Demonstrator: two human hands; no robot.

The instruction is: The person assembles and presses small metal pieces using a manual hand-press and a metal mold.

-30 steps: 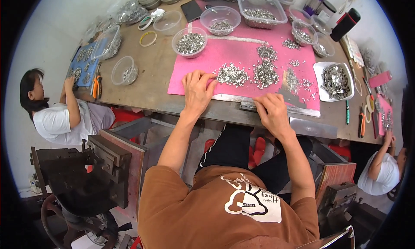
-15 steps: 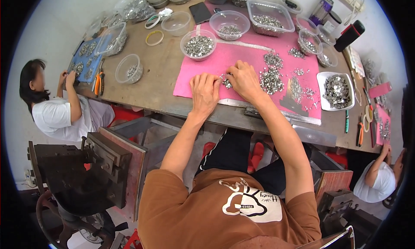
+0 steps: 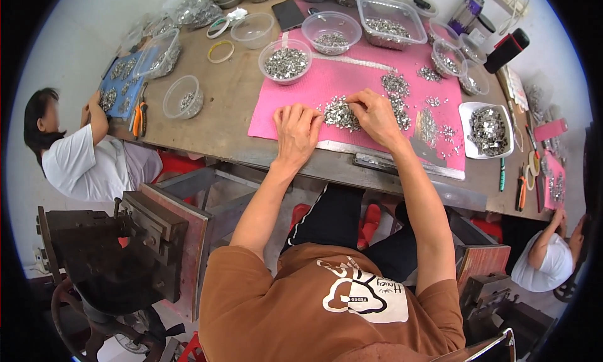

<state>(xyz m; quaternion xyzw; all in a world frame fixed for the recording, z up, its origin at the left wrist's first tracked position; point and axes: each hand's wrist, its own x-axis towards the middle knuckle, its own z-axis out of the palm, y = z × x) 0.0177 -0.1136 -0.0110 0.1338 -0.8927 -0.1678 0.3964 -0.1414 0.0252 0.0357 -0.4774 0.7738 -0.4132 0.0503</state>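
Note:
A pile of small silvery metal pieces (image 3: 340,114) lies on the pink mat (image 3: 289,98) between my two hands. My left hand (image 3: 296,133) rests at the pile's left side, fingers bent and drawn together, the thumb close to the pieces. Over the pile's right edge, my right hand (image 3: 375,118) has its fingers pinched; what lies between the fingertips is too small to make out. Just beyond the right hand are more metal pieces (image 3: 396,84) in heaps. A flat grey metal plate (image 3: 426,153) sits on the mat to the right.
Clear plastic bowls (image 3: 284,63) of metal pieces stand behind my hands, beside a large clear tub (image 3: 392,24). A white dish (image 3: 487,131) of pieces is at the right. Co-workers sit at the left (image 3: 81,154) and right (image 3: 543,261). A dark machine (image 3: 119,249) stands at lower left.
My right hand has moved slightly right, uncovering the pile between my hands, which now shows wider. My left hand stays almost in place. The co-worker at the left has shifted an arm.

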